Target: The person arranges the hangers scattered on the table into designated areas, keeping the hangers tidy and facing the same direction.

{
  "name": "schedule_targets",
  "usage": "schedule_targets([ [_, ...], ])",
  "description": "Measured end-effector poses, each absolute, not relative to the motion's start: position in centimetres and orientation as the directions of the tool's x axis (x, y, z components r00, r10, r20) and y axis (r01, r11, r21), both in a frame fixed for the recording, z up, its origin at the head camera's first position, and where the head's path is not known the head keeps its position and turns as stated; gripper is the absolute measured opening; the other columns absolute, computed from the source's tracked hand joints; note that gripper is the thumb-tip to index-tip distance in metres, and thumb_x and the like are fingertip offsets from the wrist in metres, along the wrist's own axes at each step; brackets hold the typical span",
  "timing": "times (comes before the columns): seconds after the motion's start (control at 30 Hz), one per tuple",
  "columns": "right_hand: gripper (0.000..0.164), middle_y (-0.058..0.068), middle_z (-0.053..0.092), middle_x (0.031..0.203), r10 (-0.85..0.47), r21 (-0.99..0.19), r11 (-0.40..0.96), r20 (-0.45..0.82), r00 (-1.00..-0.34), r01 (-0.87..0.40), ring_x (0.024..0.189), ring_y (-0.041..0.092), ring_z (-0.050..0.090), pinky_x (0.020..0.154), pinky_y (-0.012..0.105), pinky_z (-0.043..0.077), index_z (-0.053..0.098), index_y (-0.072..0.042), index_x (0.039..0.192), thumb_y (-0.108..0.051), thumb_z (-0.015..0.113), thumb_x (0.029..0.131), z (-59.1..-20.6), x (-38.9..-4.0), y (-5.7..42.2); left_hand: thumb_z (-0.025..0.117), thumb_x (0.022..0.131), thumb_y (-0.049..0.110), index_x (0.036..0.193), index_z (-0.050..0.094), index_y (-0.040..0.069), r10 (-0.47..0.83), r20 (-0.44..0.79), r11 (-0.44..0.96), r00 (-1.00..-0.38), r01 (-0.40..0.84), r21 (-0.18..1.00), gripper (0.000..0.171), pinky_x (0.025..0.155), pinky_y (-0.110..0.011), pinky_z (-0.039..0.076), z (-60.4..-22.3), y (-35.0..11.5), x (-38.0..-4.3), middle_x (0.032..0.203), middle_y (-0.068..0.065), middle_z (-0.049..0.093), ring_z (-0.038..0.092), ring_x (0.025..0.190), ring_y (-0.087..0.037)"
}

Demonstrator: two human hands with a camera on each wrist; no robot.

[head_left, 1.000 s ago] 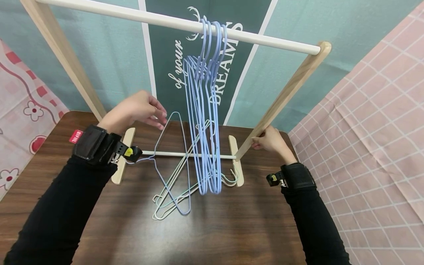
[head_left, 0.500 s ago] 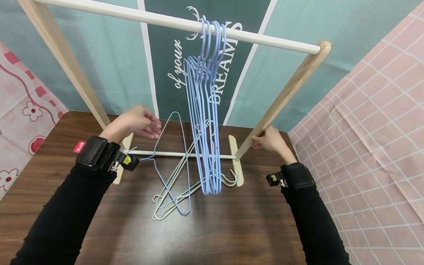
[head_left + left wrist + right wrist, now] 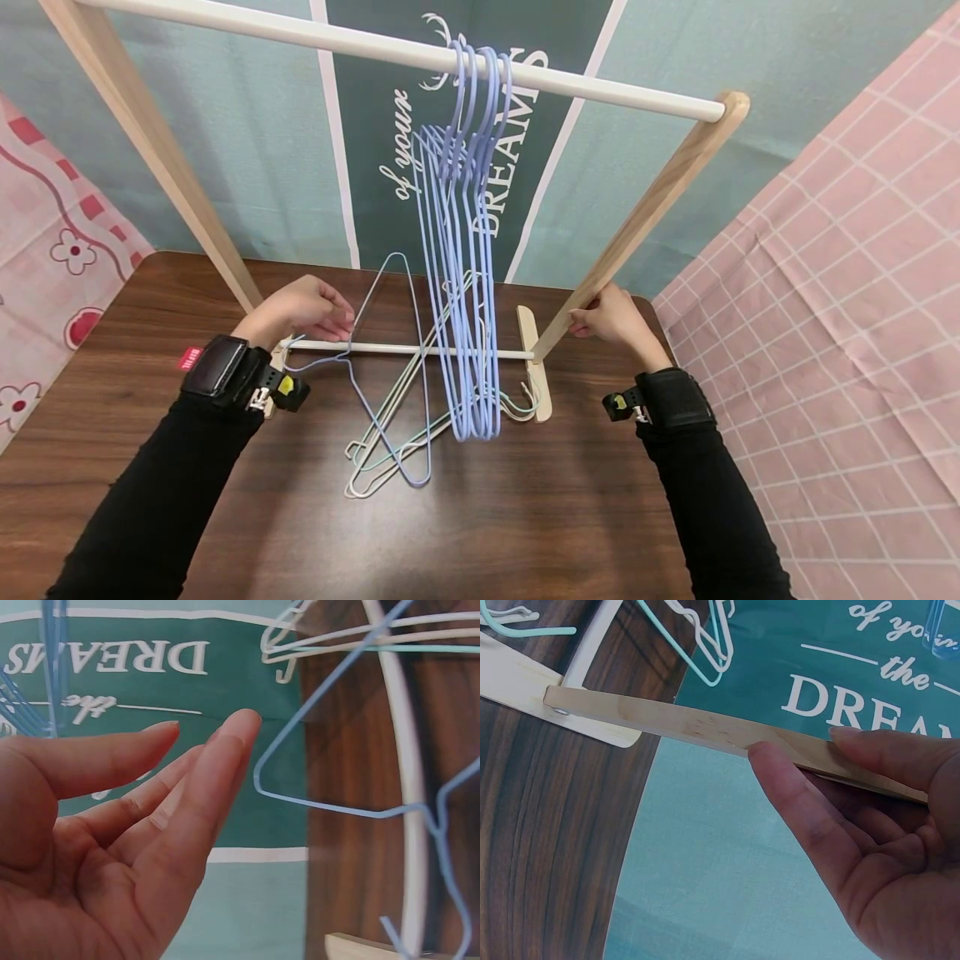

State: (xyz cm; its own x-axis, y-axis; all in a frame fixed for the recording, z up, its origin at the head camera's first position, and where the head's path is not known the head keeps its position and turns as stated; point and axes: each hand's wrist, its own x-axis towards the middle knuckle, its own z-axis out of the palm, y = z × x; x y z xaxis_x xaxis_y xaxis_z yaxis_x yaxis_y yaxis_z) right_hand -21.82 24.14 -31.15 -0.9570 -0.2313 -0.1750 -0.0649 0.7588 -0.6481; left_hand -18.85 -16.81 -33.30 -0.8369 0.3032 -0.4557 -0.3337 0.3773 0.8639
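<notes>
My left hand [image 3: 311,308] hovers over the left part of the rack's base with nothing in it, fingers loosely bent and thumb apart from the fingertips. Just beneath and beside it lies a loose light-blue clothes hanger [image 3: 322,803], its hook toward the rack's left foot. On the right, my right hand [image 3: 611,317] grips the lower part of the clothes rack's wooden post [image 3: 645,208], thumb on one side and fingers on the other. Several light-blue hangers [image 3: 468,167] hang bunched from the white top rod [image 3: 337,37].
Several white and mint hangers [image 3: 408,381] lie piled across the white lower bar [image 3: 510,355] on the brown wooden table [image 3: 525,517]. The left post [image 3: 165,175] rises beside my left forearm. A teal cloth [image 3: 277,183] with lettering hangs behind; pink cloths flank both sides.
My left hand has come down and slightly toward me, from above the loose hanger's far end to near its neck, fingers still holding nothing. My right hand stays on the post.
</notes>
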Motion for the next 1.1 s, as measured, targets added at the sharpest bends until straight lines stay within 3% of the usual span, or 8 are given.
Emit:
schedule_targets([
  [0.67, 0.027, 0.031, 0.061, 0.092, -0.230, -0.662, 0.748, -0.187, -0.955, -0.050, 0.075, 0.032, 0.066, 0.061, 0.028, 0.057, 0.050, 0.014, 0.109, -0.004, 0.055, 0.090, -31.1, -21.9, 24.0, 0.044, 0.090, -0.009, 0.110, 0.044, -0.021, 0.300, -0.521, 0.286, -0.799, -0.446, 0.848, 0.023, 0.062, -0.025, 0.057, -39.8, -17.6, -17.9, 0.070, -0.008, 0.062, 0.063, 0.062, -0.012],
  [1.1, 0.027, 0.032, 0.061, 0.092, -0.226, -0.642, 0.764, -0.187, -0.956, -0.055, 0.074, 0.031, 0.067, 0.060, 0.028, 0.057, 0.049, 0.015, 0.109, -0.004, 0.056, 0.090, -31.1, -21.9, 24.1, 0.044, 0.090, -0.008, 0.103, 0.049, -0.020, 0.241, -0.587, 0.319, -0.773, -0.508, 0.800, 0.018, 0.061, -0.026, 0.057, -42.6, -17.3, -17.5, 0.066, -0.006, 0.062, 0.062, 0.059, -0.011],
])
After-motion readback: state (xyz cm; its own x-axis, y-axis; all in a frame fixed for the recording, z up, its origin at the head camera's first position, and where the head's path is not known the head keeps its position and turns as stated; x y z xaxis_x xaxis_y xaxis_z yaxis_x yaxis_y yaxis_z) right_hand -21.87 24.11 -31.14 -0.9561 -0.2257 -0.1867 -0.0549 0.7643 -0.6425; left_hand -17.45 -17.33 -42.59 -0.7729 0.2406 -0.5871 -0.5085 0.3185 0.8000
